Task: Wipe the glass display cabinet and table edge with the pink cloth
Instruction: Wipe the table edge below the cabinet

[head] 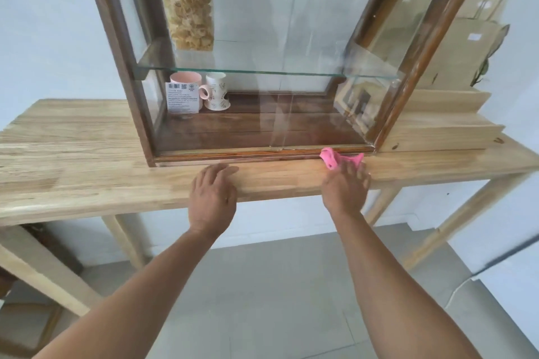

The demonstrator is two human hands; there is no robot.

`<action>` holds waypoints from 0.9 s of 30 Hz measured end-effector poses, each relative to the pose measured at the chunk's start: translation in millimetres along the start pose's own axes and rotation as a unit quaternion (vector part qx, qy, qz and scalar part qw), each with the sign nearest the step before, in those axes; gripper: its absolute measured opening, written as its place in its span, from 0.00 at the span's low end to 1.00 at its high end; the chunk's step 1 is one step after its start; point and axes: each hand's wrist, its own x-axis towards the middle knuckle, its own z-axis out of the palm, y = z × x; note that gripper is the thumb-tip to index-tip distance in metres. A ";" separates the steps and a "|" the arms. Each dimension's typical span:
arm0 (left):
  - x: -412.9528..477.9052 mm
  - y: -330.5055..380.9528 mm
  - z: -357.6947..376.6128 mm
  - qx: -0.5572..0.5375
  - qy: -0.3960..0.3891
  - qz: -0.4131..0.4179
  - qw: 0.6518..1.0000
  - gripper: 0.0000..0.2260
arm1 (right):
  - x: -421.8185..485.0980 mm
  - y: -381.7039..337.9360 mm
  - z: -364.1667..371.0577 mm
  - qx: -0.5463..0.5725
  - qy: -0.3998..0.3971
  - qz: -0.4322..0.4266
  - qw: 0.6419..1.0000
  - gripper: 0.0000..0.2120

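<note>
On the bench (73, 160), just in front of the glass display cabinet (233, 156), we find both hands palm down near the front edge.

1. Left hand (213, 195): it rests flat on the bench top over the front edge. Its fingers (221, 169) are straight and close together. The tips point at the cabinet's bottom rail and stop just short of it. They hold nothing.

2. Right hand (345, 186): it lies on top of the pink cloth (339, 158). Its fingers (354, 167) reach forward over the cloth and bear down on it. They are blurred, so we cannot tell whether they curl round the fabric or merely press it flat.

3. Pink cloth: it is bunched on the bench top, against the bottom rail, near the cabinet's right front corner. Folds stick out ahead of the hand and to its left.

4. Cabinet contents: a glass shelf (262, 72) spans the interior. A clear bag of pale crisps (191, 14) stands on it at the left. Below, a pink mug (186, 81) and a patterned white mug (216, 93) stand side by side on the wooden floor, with a printed card (183, 97) leaning in front of the pink one.

5. Right of the cabinet: a stepped wooden riser (437, 128) sits on the bench, with paper bags (466, 46) behind it.
</note>
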 end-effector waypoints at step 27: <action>9.9 55.4 37.8 0.078 -0.056 0.056 0.994 0.20 | -33.7 -11.1 10.8 0.102 -0.105 -0.418 0.897 0.23</action>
